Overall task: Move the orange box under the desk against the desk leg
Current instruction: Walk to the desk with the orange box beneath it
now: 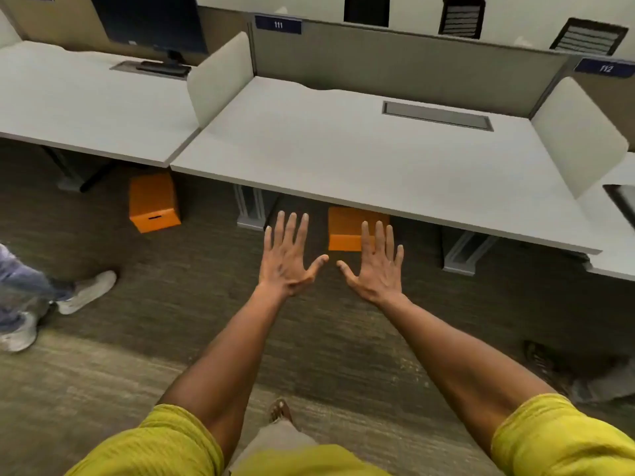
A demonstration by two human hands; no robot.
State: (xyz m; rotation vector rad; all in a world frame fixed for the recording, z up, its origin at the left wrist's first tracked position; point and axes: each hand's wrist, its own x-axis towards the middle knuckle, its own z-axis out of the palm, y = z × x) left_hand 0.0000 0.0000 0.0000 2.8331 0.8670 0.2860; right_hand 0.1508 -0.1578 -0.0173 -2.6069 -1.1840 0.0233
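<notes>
Both hands, left (pixel 287 255) and right (pixel 376 264), were spread wide, empty; orange box (pixel 343 228) looked like light, stiff cardboard, best pushed by its sides

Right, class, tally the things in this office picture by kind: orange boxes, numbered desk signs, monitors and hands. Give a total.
Orange boxes: 2, orange box under the desk and a second orange box
Numbered signs: 2, 111 and 112
Monitors: 1
Hands: 2, left hand and right hand
Total: 7

Even, soft overhead light brightens the desk (pixel 360 156) top without glare; beneath it deep shadow dims the carpet (pixel 206 304). Wide-angle distortion bends edges, and the whole frame looks slightly soft.
</notes>
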